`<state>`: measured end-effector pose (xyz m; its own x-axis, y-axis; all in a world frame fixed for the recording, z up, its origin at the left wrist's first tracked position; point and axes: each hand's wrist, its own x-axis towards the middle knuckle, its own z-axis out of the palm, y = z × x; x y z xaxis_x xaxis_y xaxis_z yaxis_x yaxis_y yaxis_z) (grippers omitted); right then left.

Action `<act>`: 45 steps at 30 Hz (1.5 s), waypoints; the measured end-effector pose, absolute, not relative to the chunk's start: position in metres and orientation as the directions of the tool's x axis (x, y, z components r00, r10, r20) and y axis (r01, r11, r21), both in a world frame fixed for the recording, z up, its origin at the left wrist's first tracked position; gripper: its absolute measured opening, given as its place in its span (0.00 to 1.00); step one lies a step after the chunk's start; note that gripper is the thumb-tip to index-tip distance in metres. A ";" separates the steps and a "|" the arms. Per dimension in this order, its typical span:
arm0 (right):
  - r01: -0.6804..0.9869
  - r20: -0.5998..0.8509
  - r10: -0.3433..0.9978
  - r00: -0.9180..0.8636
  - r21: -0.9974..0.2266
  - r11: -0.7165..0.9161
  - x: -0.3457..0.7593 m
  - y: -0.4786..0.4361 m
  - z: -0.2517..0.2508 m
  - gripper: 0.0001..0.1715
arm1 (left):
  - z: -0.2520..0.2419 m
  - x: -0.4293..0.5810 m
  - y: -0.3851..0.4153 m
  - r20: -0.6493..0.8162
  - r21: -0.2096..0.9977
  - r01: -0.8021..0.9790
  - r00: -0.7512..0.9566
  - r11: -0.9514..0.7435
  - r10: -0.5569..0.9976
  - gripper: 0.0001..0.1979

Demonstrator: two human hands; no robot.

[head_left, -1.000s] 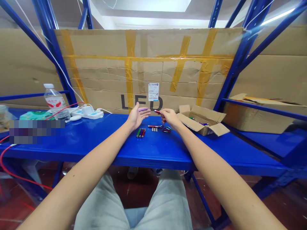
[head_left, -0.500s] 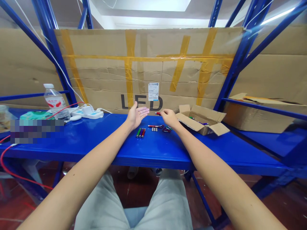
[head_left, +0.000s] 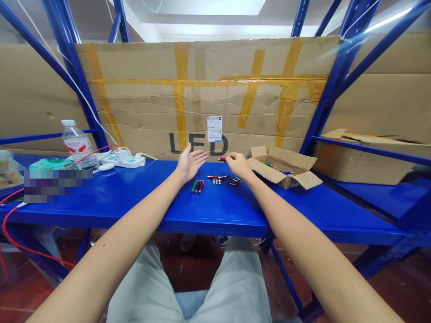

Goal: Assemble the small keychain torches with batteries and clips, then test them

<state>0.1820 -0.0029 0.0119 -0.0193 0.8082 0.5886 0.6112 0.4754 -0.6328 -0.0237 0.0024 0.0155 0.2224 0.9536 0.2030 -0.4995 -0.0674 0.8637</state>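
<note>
The right hand (head_left: 238, 165) is clamping its fingers on a small red cylinder (head_left: 222, 159) and holding it above the glossy blue bench (head_left: 134, 197), covering part of it. The left hand (head_left: 189, 164) is facing it with bare palm, thumb and fingers standing apart. Three slim green, purple and red metal tubes (head_left: 197, 187) are lying side by side near the left hand. Small round silver discs (head_left: 216, 181) are sitting beside dark red and green carabiner clips (head_left: 235, 181), while a brown cardboard box (head_left: 267, 172) is standing right of the right hand.
</note>
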 end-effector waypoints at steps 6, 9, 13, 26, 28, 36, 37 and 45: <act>0.614 0.578 0.816 0.008 -0.647 0.452 0.193 -0.003 0.017 0.12 | 0.014 -0.029 0.011 0.174 0.836 -0.541 0.114 -0.086 0.978 0.42; 0.620 0.575 0.818 0.007 -0.644 0.448 0.196 -0.003 0.018 0.12 | 0.014 -0.032 0.013 0.162 0.823 -0.561 0.079 -0.090 0.984 0.41; 0.612 0.574 0.819 -0.012 -0.643 0.460 0.195 -0.003 0.017 0.12 | 0.014 -0.032 0.013 0.158 0.816 -0.571 0.070 -0.090 0.985 0.41; 0.605 0.575 0.817 -0.034 -0.639 0.475 0.195 -0.003 0.016 0.12 | 0.012 -0.034 0.015 0.169 0.831 -0.549 0.097 -0.089 0.981 0.41; 0.601 0.576 0.816 -0.039 -0.639 0.480 0.194 -0.003 0.017 0.12 | 0.012 -0.033 0.015 0.175 0.832 -0.548 0.113 -0.085 0.978 0.42; 0.581 0.563 0.824 -0.071 -0.648 0.493 0.191 -0.008 0.018 0.13 | 0.015 -0.029 0.006 0.183 0.845 -0.531 0.178 -0.062 0.967 0.44; 0.574 0.559 0.826 -0.076 -0.652 0.494 0.191 -0.009 0.018 0.13 | 0.015 -0.029 0.005 0.182 0.846 -0.530 0.181 -0.060 0.966 0.45; 0.489 0.486 0.866 -0.118 -0.730 0.477 0.189 -0.012 0.019 0.13 | 0.015 -0.029 0.003 0.194 0.846 -0.533 0.266 -0.024 0.944 0.48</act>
